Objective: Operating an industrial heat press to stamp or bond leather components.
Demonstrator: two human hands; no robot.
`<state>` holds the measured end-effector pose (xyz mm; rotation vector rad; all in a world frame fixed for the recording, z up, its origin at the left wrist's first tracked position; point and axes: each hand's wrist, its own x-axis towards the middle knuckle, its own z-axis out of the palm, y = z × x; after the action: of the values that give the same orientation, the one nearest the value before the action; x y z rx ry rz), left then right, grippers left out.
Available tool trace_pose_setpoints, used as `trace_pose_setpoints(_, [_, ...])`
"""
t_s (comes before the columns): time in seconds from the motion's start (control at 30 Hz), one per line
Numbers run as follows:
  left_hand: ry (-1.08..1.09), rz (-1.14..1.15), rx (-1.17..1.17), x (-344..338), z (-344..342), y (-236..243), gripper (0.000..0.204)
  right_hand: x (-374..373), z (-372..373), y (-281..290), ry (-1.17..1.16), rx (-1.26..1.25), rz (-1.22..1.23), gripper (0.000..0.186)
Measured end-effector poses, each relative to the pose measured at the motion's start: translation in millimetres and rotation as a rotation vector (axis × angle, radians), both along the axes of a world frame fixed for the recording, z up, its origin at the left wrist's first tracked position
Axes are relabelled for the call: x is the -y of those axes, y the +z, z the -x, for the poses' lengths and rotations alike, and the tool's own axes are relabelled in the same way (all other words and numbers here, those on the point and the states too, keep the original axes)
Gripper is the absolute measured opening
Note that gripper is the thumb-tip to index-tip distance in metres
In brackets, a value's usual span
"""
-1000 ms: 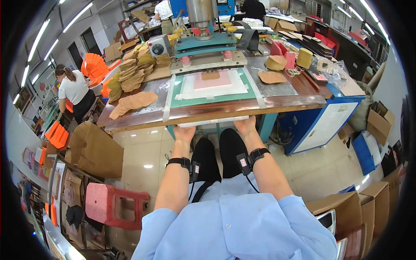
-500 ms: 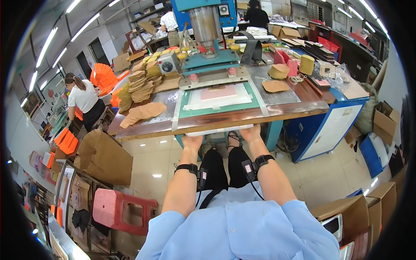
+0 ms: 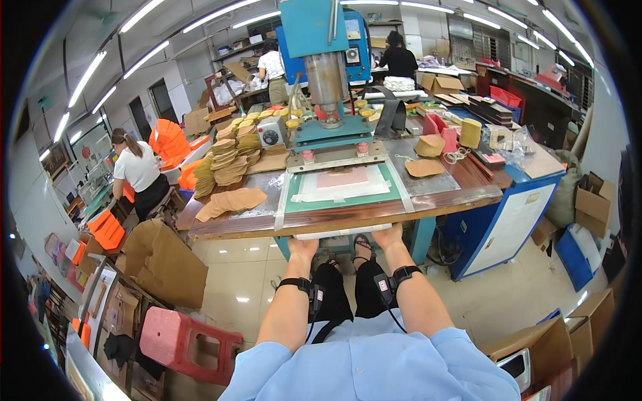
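My left hand (image 3: pixel 304 246) and my right hand (image 3: pixel 388 236) reach under the front edge of the wooden table (image 3: pixel 361 220). Both sets of fingers are hidden beneath it. Between the hands, a white strip (image 3: pixel 334 232) runs along the underside of the edge; I cannot tell whether they grip it. Above on the tabletop lies a green mat (image 3: pixel 294 199) taped down at its sides. It carries white sheets and a pink piece (image 3: pixel 342 178). Behind these stands a blue press (image 3: pixel 328 134), its plate raised over the pink piece.
Stacks of tan cut pieces (image 3: pixel 231 160) and a loose fan of them (image 3: pixel 231 203) lie to the left. On the right are a tan piece (image 3: pixel 424 168) and a blue cabinet (image 3: pixel 505 224). A red stool (image 3: pixel 180 341) is near my left. A person (image 3: pixel 137 170) sits at far left.
The whole view has tilted upward, so the table and press sit lower in the picture. Both hands stay at the table's front edge.
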<state>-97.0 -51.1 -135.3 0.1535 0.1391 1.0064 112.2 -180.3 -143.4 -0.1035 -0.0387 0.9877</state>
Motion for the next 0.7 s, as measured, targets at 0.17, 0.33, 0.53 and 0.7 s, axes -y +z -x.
trace_pose_setpoints(0.17, [-0.016,0.012,0.070,1.2,-0.1,-1.5,0.044,3.8,0.2,1.9,-0.013,0.019,0.027,0.041])
trace_pose_setpoints(0.33, [-0.004,0.017,0.067,-1.6,-0.6,-6.6,0.045,10.4,9.3,15.3,-0.017,-0.038,0.099,0.042])
trace_pose_setpoints(0.53, [-0.020,0.027,0.125,-1.0,-0.5,-7.8,0.045,4.8,0.8,4.1,-0.011,0.026,0.069,0.048])
trace_pose_setpoints(0.7, [-0.029,0.010,0.159,-6.7,-0.8,-13.6,0.045,3.1,0.7,4.0,0.002,0.038,0.051,0.049])
